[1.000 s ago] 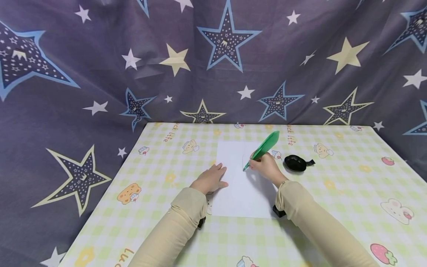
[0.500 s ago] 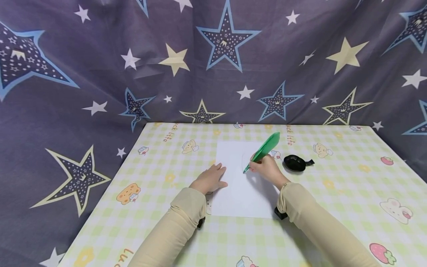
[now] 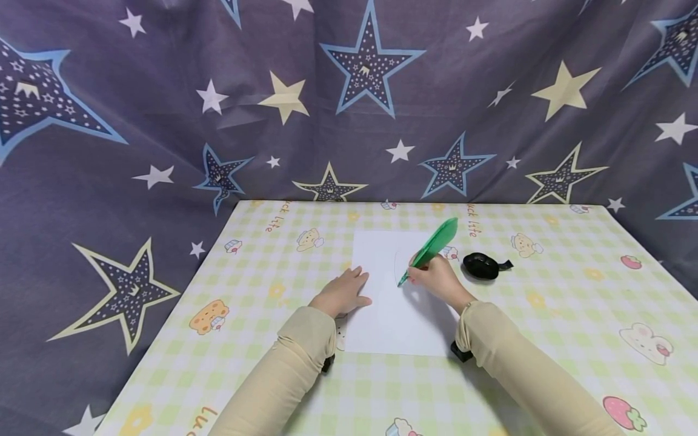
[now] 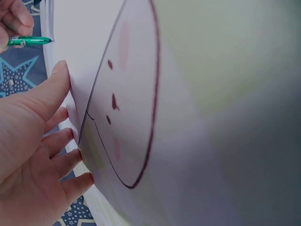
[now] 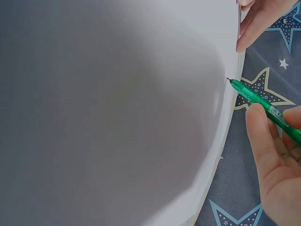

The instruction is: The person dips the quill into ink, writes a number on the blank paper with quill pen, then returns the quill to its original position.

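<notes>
A white sheet of paper (image 3: pixel 382 330) lies on the table. My left hand (image 3: pixel 342 293) rests on its left edge, fingers spread and fairly straight. In my right hand (image 3: pixel 438 280) I pinch a green pen (image 5: pixel 260 100) topped with a large green feather (image 3: pixel 440 239). Its tip meets the paper near the middle of the sheet. A thin, slightly curved line (image 3: pixel 395 266) runs from upper on the sheet down to the tip. The left wrist view shows my left fingertips (image 4: pixel 70 162) along the paper's edge, with the pen beyond them.
A black oval object (image 3: pixel 481 266) with a short tab sits right of the paper. The checked tablecloth (image 3: pixel 578 303) carries printed cartoon figures, and a star-patterned curtain (image 3: pixel 349 139) hangs behind the table. Black wrist devices (image 3: pixel 462 351) show under the sleeves.
My right hand and the pen have slid slightly down the sheet toward me, and the drawn line has grown longer. The left hand stays in place.
</notes>
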